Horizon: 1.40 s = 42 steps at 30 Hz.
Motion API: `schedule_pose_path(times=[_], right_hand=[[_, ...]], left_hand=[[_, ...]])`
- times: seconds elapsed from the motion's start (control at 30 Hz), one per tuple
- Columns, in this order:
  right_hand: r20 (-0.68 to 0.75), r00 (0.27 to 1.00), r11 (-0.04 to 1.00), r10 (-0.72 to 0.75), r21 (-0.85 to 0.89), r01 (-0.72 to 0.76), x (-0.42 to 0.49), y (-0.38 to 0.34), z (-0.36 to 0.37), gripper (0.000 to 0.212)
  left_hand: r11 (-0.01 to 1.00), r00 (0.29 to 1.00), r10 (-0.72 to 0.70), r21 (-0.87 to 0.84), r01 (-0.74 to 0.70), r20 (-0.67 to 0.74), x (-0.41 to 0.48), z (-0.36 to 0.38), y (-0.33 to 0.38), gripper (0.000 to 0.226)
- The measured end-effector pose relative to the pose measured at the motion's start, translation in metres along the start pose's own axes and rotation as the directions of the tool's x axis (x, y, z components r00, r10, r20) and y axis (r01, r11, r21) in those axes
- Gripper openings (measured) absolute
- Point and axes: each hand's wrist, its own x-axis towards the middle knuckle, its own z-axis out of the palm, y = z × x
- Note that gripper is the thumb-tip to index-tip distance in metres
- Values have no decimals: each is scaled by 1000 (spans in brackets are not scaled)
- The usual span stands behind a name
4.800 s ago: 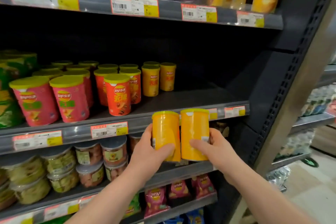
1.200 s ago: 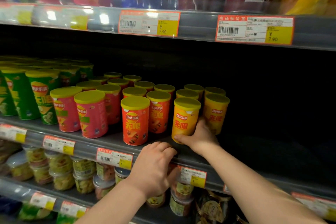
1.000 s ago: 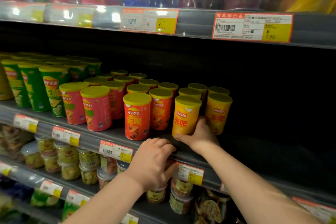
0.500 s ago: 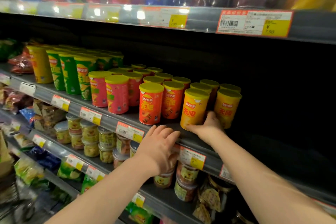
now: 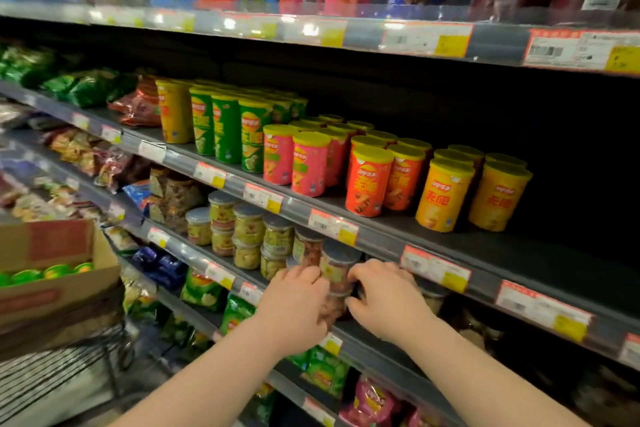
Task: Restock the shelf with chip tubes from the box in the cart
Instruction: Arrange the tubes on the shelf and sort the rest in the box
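Note:
Two yellow chip tubes (image 5: pixel 443 196) stand at the right end of the tube row on the middle shelf (image 5: pixel 381 241), beside orange tubes (image 5: pixel 369 182), pink ones (image 5: pixel 310 165) and green ones (image 5: pixel 227 128). My left hand (image 5: pixel 294 302) and my right hand (image 5: pixel 384 298) hang below that shelf's edge, in front of stacked clear jars (image 5: pixel 337 274). Their fingers are loosely curled and I see nothing held in them. At the far left, an open cardboard box (image 5: pixel 62 288) holds green-lidded tubes (image 5: pixel 52 271).
The box sits on a wire cart (image 5: pixel 52 378) at lower left. To the right of the yellow tubes the middle shelf is dark and bare. Tall tubes fill the top shelf (image 5: pixel 363 35). Snack bags (image 5: pixel 204 291) line the lower shelves.
My right hand has let go of the front yellow tube and both hands have dropped from the shelf edge. The view has swung left, bringing the box and cart into sight.

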Motion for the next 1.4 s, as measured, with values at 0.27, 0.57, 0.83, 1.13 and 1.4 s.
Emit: schedule_pose_path(times=[0.27,0.57,0.83,1.13,1.4], right_hand=[[216,962,983,-168,-35,180,-11,-117,58,40],[369,868,933,-332,-9,361,-23,-248,106,43],[467,755,862,-461,36,505,-36,-326,134,41],[567,622,778,-541,56,625,-6,-380,174,52],[580,523,697,-625,113,708,71,-429,203,50]], left_hand=[[979,973,-201,-7,203,114,-112,26,-77,49],[897,876,-436,18,442,208,-246,44,-151,46],[782,753,-605,17,623,258,-327,64,-184,59],[649,609,-721,11,761,331,-365,84,-218,56],[524,473,-801,50,850,367,-351,90,-289,55]])
